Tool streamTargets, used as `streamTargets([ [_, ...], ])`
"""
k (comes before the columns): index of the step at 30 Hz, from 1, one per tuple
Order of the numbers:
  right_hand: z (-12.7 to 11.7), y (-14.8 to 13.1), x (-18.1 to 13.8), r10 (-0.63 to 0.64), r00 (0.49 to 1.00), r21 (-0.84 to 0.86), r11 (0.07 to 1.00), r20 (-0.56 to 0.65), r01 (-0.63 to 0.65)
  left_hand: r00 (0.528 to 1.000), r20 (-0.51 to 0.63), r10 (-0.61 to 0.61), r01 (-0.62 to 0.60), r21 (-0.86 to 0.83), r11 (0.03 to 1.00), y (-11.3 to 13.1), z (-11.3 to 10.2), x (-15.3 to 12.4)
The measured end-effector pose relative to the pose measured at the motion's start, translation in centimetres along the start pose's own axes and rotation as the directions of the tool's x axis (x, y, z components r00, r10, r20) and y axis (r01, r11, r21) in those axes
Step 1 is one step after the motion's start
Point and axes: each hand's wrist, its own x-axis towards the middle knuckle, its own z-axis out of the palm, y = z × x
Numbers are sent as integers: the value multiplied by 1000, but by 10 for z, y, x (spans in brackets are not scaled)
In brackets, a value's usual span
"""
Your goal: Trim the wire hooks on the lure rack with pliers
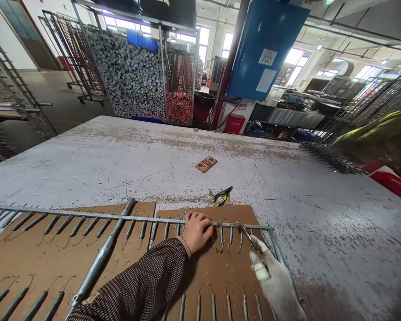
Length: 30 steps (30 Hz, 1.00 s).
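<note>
My left hand [197,231], bare and in a checked sleeve, is closed over a long grey metal bar [116,216] with its fingers curled across the top. Short grey rods with thin bent wire ends hang in a row from this bar. My right hand [276,276] wears a white glove and grips a slim dark metal tool [249,235]. The tool's small head touches or lies just over the bar near its right end; its exact kind is unclear. A thick grey tube [103,252] crosses the frame at the left. Brown cardboard [217,267] lies underneath.
Yellow-and-black pliers [222,196] and a patterned phone-like case [206,164] lie on the scratched white table [147,156]. Small grey flakes are scattered about. A red object [392,183] sits at the right edge. Behind stand a shelf of stacked bars [130,76] and a blue cabinet [267,40].
</note>
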Motion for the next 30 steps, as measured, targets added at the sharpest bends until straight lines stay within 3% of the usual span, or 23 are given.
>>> streamTargets([
  [8,3,19,-22,96,995,109,990,-30,-92,993,114,-35,45,-81,996,4,-19,2],
  [13,4,15,-25,101,995,135,986,-20,-98,980,188,70,-57,-74,996,5,-32,3],
  [21,3,12,-26,76,995,116,991,-62,-68,968,106,226,-232,44,972,-4,-47,3],
  [30,3,6,-27,66,997,122,991,-44,-61,955,-91,281,-262,182,948,-13,-44,5],
])
